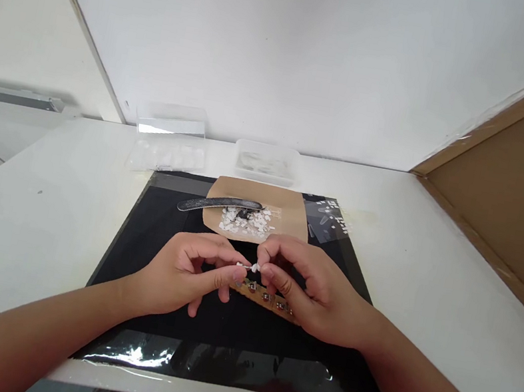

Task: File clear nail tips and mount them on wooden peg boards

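Note:
My left hand and my right hand meet over the middle of a black mat. Between their fingertips is a tiny white piece on a thin stem, too small to name. The left thumb and forefinger pinch its stem end, and the right thumb and forefinger close on the white end. Just below the fingers lies a tan strip carrying several small shiny red-and-silver pieces, partly covered by my right hand.
Beyond the hands, a brown paper sheet bears a pile of white chips and a dark nail file. More chips lie on a clear sheet. Behind stand a lidded clear box and an opened one. A brown board leans right.

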Motion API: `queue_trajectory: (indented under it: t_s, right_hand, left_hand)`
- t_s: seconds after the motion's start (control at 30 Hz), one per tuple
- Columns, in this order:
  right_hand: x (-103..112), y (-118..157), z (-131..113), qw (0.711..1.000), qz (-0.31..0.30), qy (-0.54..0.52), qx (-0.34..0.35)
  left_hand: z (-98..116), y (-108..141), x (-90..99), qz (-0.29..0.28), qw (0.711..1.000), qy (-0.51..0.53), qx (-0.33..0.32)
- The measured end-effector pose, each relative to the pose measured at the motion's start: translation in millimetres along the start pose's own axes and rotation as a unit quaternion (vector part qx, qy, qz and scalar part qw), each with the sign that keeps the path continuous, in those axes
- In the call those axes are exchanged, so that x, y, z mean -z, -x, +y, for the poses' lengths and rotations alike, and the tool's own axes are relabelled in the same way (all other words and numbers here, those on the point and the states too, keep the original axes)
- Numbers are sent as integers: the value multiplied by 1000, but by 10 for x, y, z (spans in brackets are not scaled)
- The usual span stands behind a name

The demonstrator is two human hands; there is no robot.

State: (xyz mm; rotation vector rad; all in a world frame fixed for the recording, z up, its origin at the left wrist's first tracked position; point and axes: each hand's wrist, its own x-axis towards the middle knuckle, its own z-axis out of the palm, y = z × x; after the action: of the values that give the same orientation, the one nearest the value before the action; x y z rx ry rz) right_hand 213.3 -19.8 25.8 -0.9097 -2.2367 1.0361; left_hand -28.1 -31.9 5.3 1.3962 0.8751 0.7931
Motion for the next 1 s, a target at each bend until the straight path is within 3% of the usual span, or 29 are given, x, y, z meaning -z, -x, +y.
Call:
queue_trajectory:
  t_s: [0.37, 0.8, 1.0]
  right_hand:
    - [-22, -14, 5, 990, -9, -128, -56]
    - [-33, 3, 42, 991, 9, -121, -59]
    - [-39, -3, 17, 992, -13, -121, -45]
  left_hand:
    - [-16, -3, 12, -15, 1000, 16, 5]
    - [-32, -6, 25, -1, 1000, 7, 29]
    - [-50, -8, 25, -2, 999, -7, 40]
